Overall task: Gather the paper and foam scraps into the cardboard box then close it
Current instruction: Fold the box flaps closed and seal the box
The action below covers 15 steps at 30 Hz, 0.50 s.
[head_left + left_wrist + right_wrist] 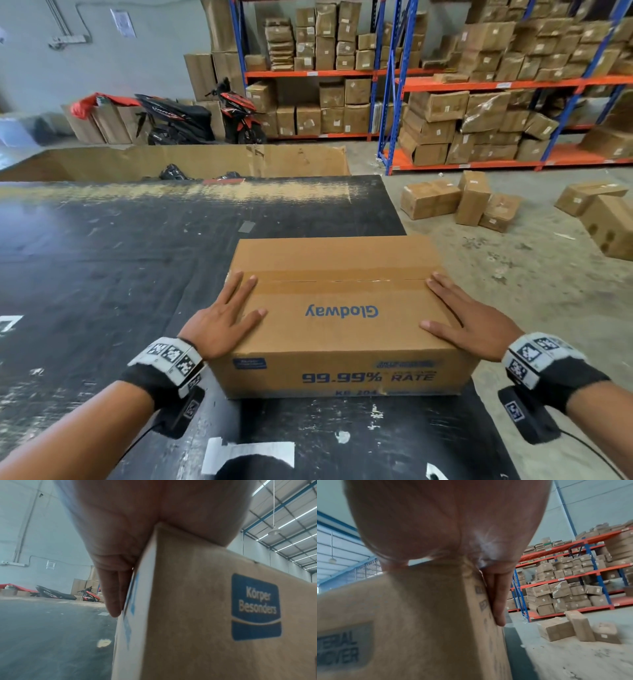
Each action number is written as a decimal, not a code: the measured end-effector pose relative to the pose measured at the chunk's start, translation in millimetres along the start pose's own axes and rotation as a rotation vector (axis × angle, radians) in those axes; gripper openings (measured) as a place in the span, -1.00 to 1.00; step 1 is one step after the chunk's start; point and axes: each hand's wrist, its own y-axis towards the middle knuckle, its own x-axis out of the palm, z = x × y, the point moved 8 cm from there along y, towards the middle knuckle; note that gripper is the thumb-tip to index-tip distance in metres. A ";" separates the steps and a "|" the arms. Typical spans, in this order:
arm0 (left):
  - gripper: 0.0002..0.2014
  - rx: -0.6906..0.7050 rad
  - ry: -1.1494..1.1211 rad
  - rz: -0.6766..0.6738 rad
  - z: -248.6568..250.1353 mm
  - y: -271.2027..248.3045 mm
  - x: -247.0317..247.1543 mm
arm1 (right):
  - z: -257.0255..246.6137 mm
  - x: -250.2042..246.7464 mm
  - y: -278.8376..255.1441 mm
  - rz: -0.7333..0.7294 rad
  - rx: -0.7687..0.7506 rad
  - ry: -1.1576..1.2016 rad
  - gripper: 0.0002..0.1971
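Note:
The cardboard box point(342, 298) printed "Glodway" stands on the black table point(102, 257) with its top flaps down and meeting at a centre seam. My left hand point(222, 318) lies over the box's left top edge, fingers straight. My right hand point(472, 322) lies over the right top edge the same way. In the left wrist view, the palm point(137, 520) sits on the box corner point(197, 601) and fingers run down its side. The right wrist view shows the same for the right palm point(436, 520) and box point(419, 615). No paper or foam scraps show.
A large open cardboard bin point(205, 161) stands behind the table. Loose boxes point(462, 202) lie on the concrete floor to the right, before shelving racks point(479, 85) stacked with cartons. A scooter point(205, 116) is parked by the far wall. White tape patches point(246, 452) mark the table's near edge.

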 end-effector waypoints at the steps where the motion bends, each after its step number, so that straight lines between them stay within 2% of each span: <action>1: -0.19 0.011 0.001 0.007 -9.3 -8.1 -1.1 | -8.6 3.3 -6.1 0.031 -0.008 0.009 0.05; 6: -0.10 0.043 -0.011 0.046 -46.3 -37.0 -8.4 | -37.2 17.6 -16.6 0.107 -0.006 0.036 0.20; 10: -0.22 0.021 -0.036 0.057 -49.9 -37.5 -11.2 | -36.4 12.7 0.5 0.091 0.094 0.050 0.13; 15: -0.28 -0.013 -0.085 0.086 -49.0 -29.9 -18.9 | -38.9 13.2 15.0 0.070 0.091 0.056 0.12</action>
